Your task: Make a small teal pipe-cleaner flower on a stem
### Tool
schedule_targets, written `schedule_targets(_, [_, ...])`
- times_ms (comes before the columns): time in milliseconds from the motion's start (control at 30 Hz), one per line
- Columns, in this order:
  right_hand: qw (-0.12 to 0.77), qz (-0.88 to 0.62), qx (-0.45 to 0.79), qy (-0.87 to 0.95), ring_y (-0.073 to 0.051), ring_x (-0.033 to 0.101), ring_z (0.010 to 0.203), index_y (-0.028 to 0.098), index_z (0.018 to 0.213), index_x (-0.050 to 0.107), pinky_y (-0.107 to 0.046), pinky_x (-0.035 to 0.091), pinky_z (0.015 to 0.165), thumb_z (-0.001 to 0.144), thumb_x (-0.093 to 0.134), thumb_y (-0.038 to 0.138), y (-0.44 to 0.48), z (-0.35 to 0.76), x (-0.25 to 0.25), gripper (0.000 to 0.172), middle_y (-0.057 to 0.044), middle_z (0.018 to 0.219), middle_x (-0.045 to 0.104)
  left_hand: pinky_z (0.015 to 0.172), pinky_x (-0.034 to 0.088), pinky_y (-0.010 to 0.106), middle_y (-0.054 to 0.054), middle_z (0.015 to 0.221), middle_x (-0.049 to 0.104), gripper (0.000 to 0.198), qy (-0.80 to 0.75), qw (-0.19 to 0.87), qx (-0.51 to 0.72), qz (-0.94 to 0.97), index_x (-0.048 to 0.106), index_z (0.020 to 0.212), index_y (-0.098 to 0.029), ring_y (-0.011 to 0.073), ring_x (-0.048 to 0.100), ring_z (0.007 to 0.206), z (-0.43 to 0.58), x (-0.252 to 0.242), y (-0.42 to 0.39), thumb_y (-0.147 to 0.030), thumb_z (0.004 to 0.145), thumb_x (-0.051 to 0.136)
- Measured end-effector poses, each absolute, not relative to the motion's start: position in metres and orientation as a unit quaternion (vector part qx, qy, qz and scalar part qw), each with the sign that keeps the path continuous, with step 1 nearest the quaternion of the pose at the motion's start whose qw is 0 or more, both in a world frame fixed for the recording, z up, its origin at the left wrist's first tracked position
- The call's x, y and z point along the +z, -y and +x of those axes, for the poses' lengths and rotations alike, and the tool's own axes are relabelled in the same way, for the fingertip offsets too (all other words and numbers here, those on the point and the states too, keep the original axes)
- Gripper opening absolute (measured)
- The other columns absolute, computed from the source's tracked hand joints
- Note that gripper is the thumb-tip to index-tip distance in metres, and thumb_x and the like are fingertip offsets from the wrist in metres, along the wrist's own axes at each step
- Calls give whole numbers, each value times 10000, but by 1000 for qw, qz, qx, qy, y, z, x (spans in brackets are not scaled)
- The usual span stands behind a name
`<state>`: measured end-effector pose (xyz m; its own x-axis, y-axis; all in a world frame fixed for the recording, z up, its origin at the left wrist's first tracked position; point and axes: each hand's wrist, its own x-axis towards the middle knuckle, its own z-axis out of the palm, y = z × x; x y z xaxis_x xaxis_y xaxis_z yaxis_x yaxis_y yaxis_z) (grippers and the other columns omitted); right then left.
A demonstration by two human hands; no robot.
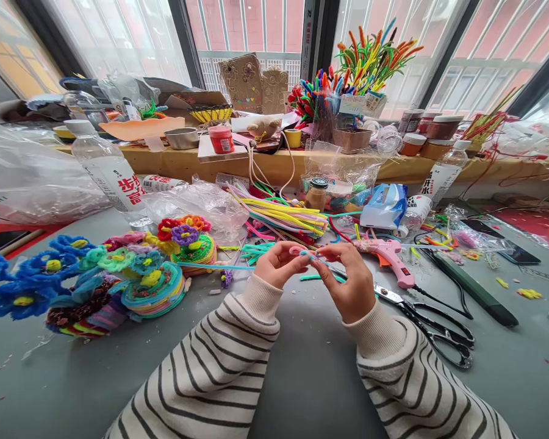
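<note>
Over the grey table, my left hand (279, 266) pinches a pipe cleaner (217, 266), whose long light-blue end sticks out to the left. A pink curled part (295, 250) shows at the fingertips, with blue beside it. Facing it, my right hand (350, 281) is closed in a pinch on the blue part of the same work. The fingertips hide how pink and blue are joined. Close to my right wrist lie black-handled scissors (439, 332). A pink glue gun (396, 262) rests just beyond my right hand.
Fuzzy flower pots (153, 289) stand at left. Behind my hands lies a bundle of pipe cleaners (283, 213), near a small brown jar (317, 194). Water bottles (105, 167) stand either side. A dark green bar (476, 289) and the glue gun's black cable lie at right.
</note>
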<state>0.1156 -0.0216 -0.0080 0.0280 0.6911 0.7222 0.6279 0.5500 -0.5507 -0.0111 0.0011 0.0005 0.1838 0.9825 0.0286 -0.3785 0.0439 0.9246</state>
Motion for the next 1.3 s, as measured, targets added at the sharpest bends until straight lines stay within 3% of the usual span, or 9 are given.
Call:
schedule_targets(500, [540,-454,18,709,-156,523,754,162,800,549,-312,429,709,719,506,167,30,114,-1,91,-50,767,582,538,450,218,2,647,616,176,-311,622,547,465,565,672,-136,99,553,587,-11,2,2,-190,537,663])
schedule_targets(867, [553,-433,-14,712,-160,534,722,181,767,565,-315,438,677,705,520,157,32,116,2,81,-48,739,579,617,445,225,-17,631,606,215,-273,613,564,481,565,703,-154,97,555,630,-12,6,2,-146,518,674])
schedule_targets(1300, [553,-447,20,703,-148,531,707,170,755,562,-292,436,658,697,522,160,37,114,6,71,-41,719,570,586,444,205,-34,591,600,216,-249,615,576,478,549,685,-168,85,556,593,-11,7,3,-124,515,674])
